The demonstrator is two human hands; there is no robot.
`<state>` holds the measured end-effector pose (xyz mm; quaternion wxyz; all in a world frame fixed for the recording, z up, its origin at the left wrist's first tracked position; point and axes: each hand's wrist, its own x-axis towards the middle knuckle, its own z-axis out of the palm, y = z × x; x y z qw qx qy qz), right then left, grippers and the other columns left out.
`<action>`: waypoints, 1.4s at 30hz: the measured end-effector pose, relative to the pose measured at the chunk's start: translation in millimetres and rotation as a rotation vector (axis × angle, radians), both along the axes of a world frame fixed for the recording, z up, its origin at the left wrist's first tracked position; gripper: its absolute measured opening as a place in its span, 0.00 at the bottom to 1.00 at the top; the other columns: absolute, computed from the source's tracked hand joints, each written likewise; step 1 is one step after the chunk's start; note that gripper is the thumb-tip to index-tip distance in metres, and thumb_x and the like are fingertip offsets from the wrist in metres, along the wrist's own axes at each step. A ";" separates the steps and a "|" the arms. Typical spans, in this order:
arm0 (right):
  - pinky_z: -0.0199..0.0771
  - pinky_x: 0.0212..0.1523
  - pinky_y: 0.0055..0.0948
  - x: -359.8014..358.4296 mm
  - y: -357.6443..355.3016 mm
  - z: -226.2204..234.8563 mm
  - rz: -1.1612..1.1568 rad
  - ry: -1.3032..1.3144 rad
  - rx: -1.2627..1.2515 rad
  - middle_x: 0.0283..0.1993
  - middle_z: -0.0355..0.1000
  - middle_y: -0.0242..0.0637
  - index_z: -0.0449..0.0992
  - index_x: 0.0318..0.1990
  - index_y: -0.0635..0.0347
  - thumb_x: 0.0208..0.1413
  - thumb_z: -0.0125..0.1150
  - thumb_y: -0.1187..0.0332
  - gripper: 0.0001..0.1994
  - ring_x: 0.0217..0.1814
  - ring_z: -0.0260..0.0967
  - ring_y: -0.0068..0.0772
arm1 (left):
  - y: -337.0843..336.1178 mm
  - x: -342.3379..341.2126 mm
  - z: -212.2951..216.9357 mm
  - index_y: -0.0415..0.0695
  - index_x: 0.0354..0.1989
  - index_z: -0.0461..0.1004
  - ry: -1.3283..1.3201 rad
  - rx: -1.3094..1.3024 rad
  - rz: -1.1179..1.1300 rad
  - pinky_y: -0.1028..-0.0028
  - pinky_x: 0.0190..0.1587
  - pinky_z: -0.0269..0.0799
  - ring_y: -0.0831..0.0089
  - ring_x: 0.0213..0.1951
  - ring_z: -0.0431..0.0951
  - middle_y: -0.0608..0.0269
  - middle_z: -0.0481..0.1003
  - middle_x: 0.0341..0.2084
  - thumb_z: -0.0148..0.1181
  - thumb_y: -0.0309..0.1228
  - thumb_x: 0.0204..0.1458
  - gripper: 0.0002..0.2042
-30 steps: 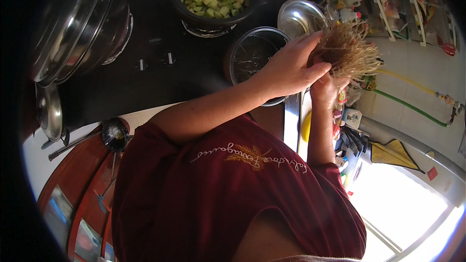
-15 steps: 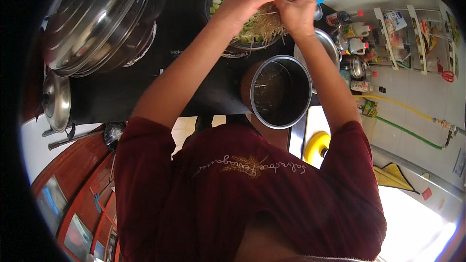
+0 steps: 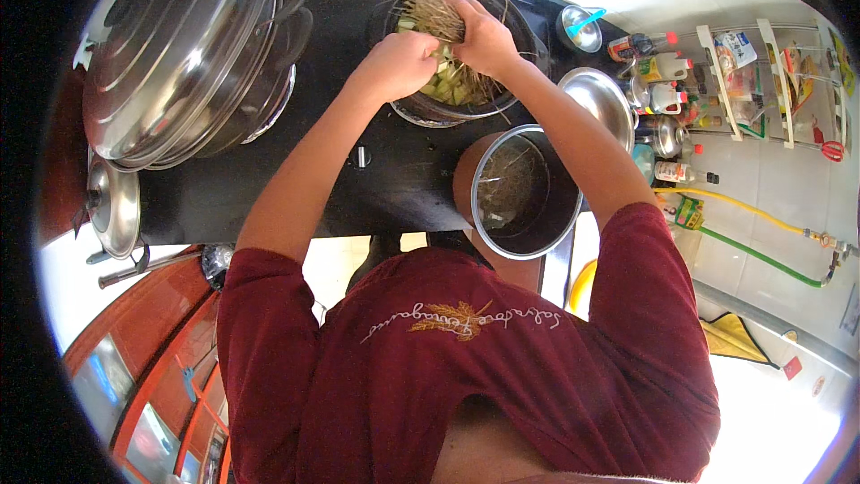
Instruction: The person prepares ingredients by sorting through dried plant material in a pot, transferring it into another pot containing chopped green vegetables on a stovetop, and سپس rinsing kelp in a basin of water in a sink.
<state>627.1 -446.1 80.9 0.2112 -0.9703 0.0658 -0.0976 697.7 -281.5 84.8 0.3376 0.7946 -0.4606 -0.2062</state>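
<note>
A bundle of dry straw-coloured stalks (image 3: 430,13) hangs low over a round dark pan (image 3: 470,111) on the black hob. My right hand (image 3: 488,43) is wrapped round the bundle from its right side. On the left, my left hand (image 3: 399,64) is closed with its fingertips at the bundle's lower edge; part of its grip is hidden. Below both hands, pale green vegetable chunks (image 3: 445,90) fill the pan, and loose stalks hang over them. Nearer to me stands a deep round pot (image 3: 557,193) with a few stalks and something clear inside.
A large lidded steamer pot (image 3: 184,54) stands at the left, beside a small lid (image 3: 116,211). To the right are a metal basin (image 3: 598,99), a small bowl (image 3: 587,36) with a blue utensil, and several bottles (image 3: 663,97). Yellow and green hoses (image 3: 761,206) run along the wall.
Both hands have come down and nearer with the bundle, from past the pan's far side to over the chunks. My left hand has shifted left and closed. The small bowl now shows fully.
</note>
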 end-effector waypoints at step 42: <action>0.64 0.52 0.37 -44.8 -39.1 1.6 -0.015 0.128 0.086 0.49 0.66 0.48 0.65 0.48 0.62 0.42 0.61 0.64 0.24 0.52 0.64 0.47 | -24.7 15.8 -5.5 0.42 0.46 0.69 -0.486 -0.054 0.009 0.65 0.44 0.70 0.58 0.41 0.73 0.57 0.69 0.42 0.58 0.35 0.46 0.19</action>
